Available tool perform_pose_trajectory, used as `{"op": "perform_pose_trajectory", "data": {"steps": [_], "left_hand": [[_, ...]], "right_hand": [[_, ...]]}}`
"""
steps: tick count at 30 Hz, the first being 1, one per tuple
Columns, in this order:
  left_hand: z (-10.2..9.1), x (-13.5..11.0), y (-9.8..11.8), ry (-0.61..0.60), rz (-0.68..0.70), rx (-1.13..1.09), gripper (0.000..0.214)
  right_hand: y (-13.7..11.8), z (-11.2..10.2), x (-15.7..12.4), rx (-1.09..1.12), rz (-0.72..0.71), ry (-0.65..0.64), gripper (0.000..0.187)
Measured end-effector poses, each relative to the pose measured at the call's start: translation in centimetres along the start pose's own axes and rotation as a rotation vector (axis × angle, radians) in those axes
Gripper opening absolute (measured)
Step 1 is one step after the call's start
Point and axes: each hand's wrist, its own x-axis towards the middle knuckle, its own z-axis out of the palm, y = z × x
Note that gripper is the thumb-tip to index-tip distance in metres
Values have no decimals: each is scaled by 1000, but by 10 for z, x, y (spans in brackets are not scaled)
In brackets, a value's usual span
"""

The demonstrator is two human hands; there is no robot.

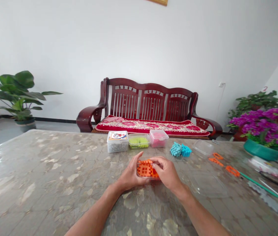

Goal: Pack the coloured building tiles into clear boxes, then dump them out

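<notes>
A small clear plastic box (150,178) filled with orange interlocking building pieces (144,169) sits in front of me on the table. My left hand (130,173) is wrapped around the left side of this box, thumb up along the rim. From the right, my right hand (165,170) reaches over the box, its fingers bent and closed on an orange piece at the top. The fingers partly hide that piece and the box's right side. Beyond my right hand lie two clusters of blue interlocking pieces (176,149).
Boxes with grey (117,147), green (139,142) and pink (158,139) contents stand farther back. To the right are clear lids (209,183), loose orange pieces (232,170), a green stick (259,185) and a purple flower pot (262,150). A wooden bench (152,101) stands behind the table.
</notes>
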Motion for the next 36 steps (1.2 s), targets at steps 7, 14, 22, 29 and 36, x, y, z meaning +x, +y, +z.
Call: {"op": "perform_pose_trajectory", "data": {"steps": [7,14,22,29,36], "left_hand": [[0,0,2,-14,-33,-22,107],[0,0,-3,-18,-11,-24,107],[0,0,0,-15,-7,-42,107],[-1,0,-3,-12,16,-11,109],[0,0,-4,-3,29,-16,116]], "right_hand": [[-2,3,2,-184,-158,98,26],[-2,-1,0,-432,-289,132,29],[-7,13,8,-575,-316,41,32],[-1,8,13,-361,-257,126,37],[0,3,5,-374,-243,87,35]]}}
